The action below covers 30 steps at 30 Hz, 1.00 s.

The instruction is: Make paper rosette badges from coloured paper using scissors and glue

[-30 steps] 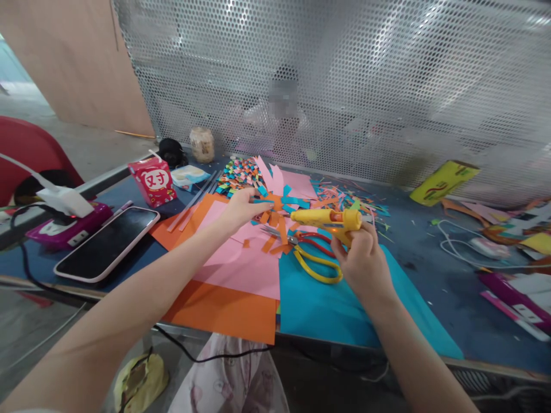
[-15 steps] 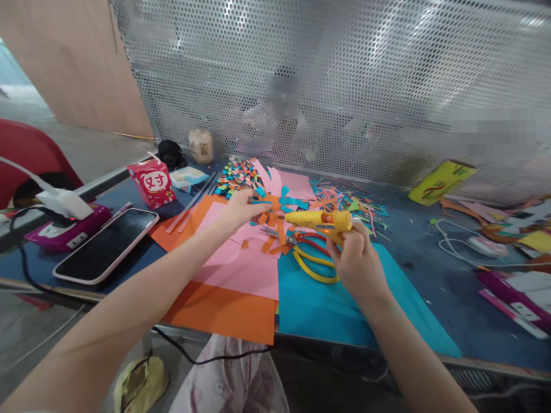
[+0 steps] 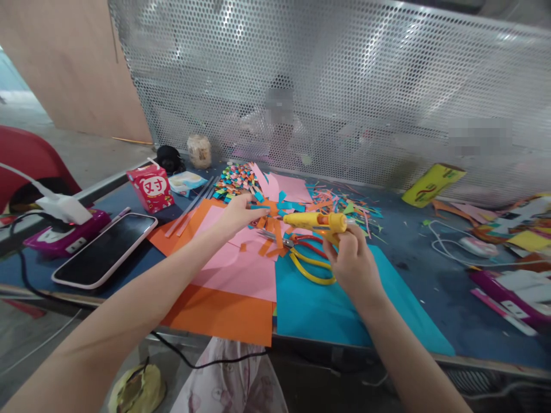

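My right hand (image 3: pixel 355 261) grips a yellow glue gun (image 3: pixel 307 221), its nozzle pointing left toward my other hand. Thumb and fingers of my left hand (image 3: pixel 241 213) pinch a narrow blue paper strip (image 3: pixel 262 206) over a cluster of orange paper strips (image 3: pixel 278 234). Whether the nozzle touches the paper I cannot tell. Below the gun lie scissors (image 3: pixel 316 280) with red and yellow handles, blades toward the left. Under these are pink paper (image 3: pixel 232 278), orange paper (image 3: pixel 228 318) and blue paper (image 3: pixel 322 315) sheets.
Small folded paper pieces (image 3: pixel 235 179) and thin paper scraps (image 3: pixel 344 203) lie behind. To the left are a phone (image 3: pixel 105 250), a purple power strip (image 3: pixel 64 232) and a red drink carton (image 3: pixel 150 188). A yellow box (image 3: pixel 433 184) stands right, before a perforated metal panel (image 3: pixel 344 86).
The view has shifted slightly. Both hands keep nearly the same pose, with the glue gun still beside the paper strips.
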Tool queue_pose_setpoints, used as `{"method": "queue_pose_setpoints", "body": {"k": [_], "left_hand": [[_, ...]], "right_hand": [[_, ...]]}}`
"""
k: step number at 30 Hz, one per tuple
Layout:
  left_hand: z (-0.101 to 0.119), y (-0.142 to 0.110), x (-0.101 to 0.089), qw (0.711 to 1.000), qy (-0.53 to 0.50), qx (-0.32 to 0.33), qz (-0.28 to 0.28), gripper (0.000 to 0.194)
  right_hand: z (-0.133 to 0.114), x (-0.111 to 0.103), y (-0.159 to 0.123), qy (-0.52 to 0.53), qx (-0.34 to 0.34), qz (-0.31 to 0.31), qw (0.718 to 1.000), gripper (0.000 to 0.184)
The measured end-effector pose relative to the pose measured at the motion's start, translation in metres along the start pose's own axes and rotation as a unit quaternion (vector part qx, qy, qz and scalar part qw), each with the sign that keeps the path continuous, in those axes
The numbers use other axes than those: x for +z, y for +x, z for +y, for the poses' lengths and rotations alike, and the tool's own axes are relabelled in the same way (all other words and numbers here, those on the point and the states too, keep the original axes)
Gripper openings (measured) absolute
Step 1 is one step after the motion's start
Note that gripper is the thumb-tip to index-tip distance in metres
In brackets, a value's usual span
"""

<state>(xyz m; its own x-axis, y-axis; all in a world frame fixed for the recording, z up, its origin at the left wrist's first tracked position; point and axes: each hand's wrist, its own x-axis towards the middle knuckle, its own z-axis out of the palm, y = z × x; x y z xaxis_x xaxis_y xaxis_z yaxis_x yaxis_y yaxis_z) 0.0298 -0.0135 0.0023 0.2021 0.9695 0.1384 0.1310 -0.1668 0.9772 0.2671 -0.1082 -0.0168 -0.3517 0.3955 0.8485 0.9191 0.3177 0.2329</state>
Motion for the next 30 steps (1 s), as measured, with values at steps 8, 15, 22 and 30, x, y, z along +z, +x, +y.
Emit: {"method": "queue_pose_setpoints", "body": {"k": [8,15,22,30], "left_hand": [[0.001,0.000,0.000,1.000,-0.009,-0.009,0.004,0.014],[0.004,-0.001,-0.001,0.999,-0.037,-0.018,0.026,0.019],[0.008,0.003,-0.004,0.965,-0.223,-0.131,0.030,0.019],[0.012,-0.001,-0.005,0.915,-0.340,-0.215,-0.027,0.009]], "right_hand": [[0.001,0.001,0.002,-0.022,-0.014,0.017,1.000,0.011],[0.009,0.005,-0.002,0.001,0.046,0.015,0.999,0.015],[0.050,-0.005,-0.006,0.041,0.346,-0.103,0.932,0.039],[0.113,-0.002,-0.028,-0.166,0.494,-0.235,0.820,0.044]]}}
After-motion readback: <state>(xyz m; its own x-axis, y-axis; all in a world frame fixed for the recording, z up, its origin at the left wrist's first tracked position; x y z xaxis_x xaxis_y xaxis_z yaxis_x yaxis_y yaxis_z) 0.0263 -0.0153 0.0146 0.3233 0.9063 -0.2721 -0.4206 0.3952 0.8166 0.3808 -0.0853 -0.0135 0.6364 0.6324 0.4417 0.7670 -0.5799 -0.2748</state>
